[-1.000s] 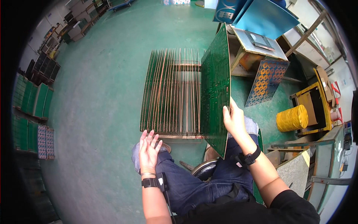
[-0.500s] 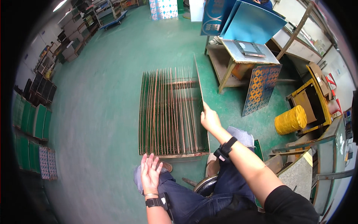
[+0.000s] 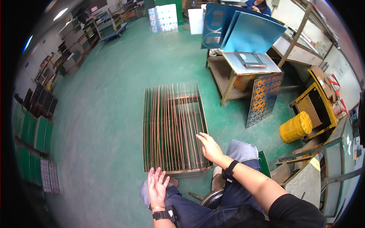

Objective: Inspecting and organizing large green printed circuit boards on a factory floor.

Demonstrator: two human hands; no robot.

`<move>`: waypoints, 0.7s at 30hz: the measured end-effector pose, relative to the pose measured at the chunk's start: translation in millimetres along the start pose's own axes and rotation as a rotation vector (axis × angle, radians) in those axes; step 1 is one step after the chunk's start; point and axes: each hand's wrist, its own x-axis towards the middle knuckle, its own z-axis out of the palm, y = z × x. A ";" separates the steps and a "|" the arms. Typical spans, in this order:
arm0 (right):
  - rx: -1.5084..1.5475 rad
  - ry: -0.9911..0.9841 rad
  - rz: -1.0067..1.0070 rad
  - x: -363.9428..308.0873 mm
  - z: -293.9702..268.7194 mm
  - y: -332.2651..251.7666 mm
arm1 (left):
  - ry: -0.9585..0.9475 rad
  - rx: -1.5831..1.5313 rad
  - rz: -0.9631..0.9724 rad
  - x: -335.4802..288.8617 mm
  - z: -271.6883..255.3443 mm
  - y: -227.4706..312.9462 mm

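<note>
A rack [image 3: 190,169] on the floor in front of me holds several thin panels [image 3: 163,125] upright, side by side, with coppery edges. My right hand [image 3: 210,147] is over the rack's right side, fingers stretched out and holding nothing that I can see. Whether its fingertips touch the rightmost panel, I cannot tell. Near the rack's front left corner, palm up with fingers spread, my left hand [image 3: 156,190] is open above my knee. Both wrists carry black straps.
Beyond the rack at the right stands a metal-topped table [image 3: 232,64] with large blue panels [image 3: 253,32]. A panel with orange rings [image 3: 264,98] leans against it. A yellow drum-shaped container [image 3: 295,127] stands further right. Green panels [image 3: 32,129] line the left. One person [image 3: 260,5] is behind the table.
The panel that my right hand held at the rack's right end has gone down level with the others. My right hand has let go, its fingers now extended. The view has tilted up slightly.
</note>
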 end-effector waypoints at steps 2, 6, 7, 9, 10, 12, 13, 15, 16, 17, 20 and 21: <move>0.012 0.042 -0.089 2.1 0.6 0.7 | -0.068 -0.060 -0.007 2.0 0.5 -4.2; 0.215 0.022 -0.060 -0.2 10.2 -10.1 | -0.061 -0.050 0.035 -4.3 -21.9 3.4; 0.242 -0.020 -0.013 -4.5 -0.1 -0.1 | 0.064 0.043 0.003 -13.3 29.7 10.0; 0.301 -0.024 0.027 -12.9 -20.9 2.3 | 0.021 0.043 -0.024 -11.2 23.8 13.4; 0.254 -0.009 0.029 -17.9 -36.9 10.2 | 0.012 0.036 -0.036 -7.2 21.1 11.1; 0.176 0.021 0.066 -37.8 -68.9 25.6 | 0.015 0.049 -0.053 -5.7 30.2 8.2; 0.145 0.041 0.101 -49.0 -84.2 33.2 | 0.035 0.073 -0.055 -7.4 37.7 9.0; 0.119 0.090 0.217 -74.6 -112.0 44.6 | -0.001 0.125 -0.054 -7.6 41.9 6.9; 0.096 0.091 0.244 -88.4 -118.2 49.0 | -0.001 0.195 -0.046 -9.9 43.1 6.2; 0.080 0.098 0.269 -99.2 -123.1 52.2 | -0.001 0.256 -0.033 -10.2 43.5 4.2; 0.039 0.175 0.119 -119.7 -125.1 47.6 | 0.005 0.370 -0.032 -9.5 39.8 0.1; -0.022 0.116 0.157 -121.3 -126.9 41.0 | 0.031 0.380 -0.039 -6.9 40.7 -2.4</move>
